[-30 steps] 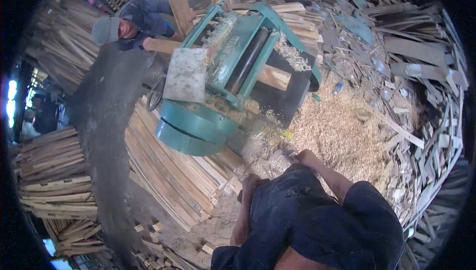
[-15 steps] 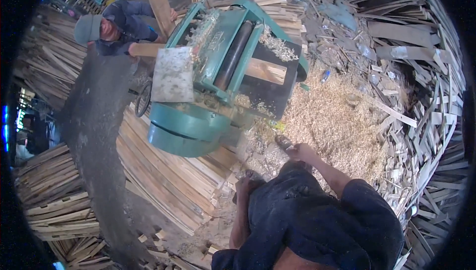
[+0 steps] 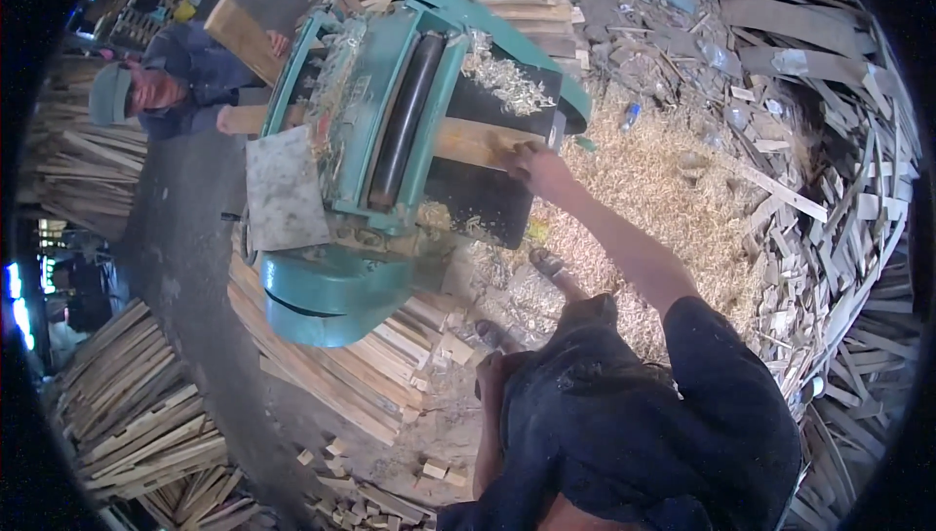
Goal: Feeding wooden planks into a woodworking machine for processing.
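The right hand (image 3: 539, 168) reaches forward to the near end of a wooden board (image 3: 475, 144) that lies on the outfeed bed of the green planer (image 3: 390, 131). The grip seems to rest on or close over that end; I cannot tell which. The board's long axis runs straight away from the grip, into the roller. The left hand (image 3: 487, 375) hangs by the body, much farther off, its grip unclear. A co-worker (image 3: 166, 92) stands beyond the machine.

Woodworking shop, prob. a small sawmill or plank yard. Big green planer machine (image 3: 390, 141) w/ a dark roller stands mid-floor, a board (image 3: 478, 141) on its bed. Sawdust and shavings (image 3: 663, 199) heaped beside it, stacked planks (image 3: 127, 414) at left, scrap offcuts (image 3: 838, 190) piled right. Another person (image 3: 166, 92) handles timber behind the machine.
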### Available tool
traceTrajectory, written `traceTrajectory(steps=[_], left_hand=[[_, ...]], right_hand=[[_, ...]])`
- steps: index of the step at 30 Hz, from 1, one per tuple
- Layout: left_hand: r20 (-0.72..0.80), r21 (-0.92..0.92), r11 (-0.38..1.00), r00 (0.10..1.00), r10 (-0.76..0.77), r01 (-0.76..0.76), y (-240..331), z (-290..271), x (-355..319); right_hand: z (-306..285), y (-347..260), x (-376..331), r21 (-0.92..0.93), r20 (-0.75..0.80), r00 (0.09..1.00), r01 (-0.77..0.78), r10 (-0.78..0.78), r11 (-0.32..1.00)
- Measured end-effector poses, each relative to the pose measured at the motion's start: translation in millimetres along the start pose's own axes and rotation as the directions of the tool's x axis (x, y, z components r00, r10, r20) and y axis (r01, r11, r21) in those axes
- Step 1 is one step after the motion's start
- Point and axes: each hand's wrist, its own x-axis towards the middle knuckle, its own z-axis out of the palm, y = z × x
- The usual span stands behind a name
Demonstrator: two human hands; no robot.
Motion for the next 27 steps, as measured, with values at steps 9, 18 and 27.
traceTrajectory(steps=[9,18,27], left_hand=[[0.018,0.176,0.979,0.994,-0.109,0.104,72,30,-39],[0.052,-0.227,0.880,0.908,-0.417,0.417,59,38,-42],[-0.051,-0.154,0.868,0.873,-0.485,0.473,83,44,-53]], right_hand=[[18,24,36,-0.089,0.065,0.992,0.118,-0.112,0.989],[20,5,51,-0.171,0.093,0.995,0.057,-0.042,0.984],[20,20,27,-0.252,0.028,0.989,0.149,-0.147,0.956]])
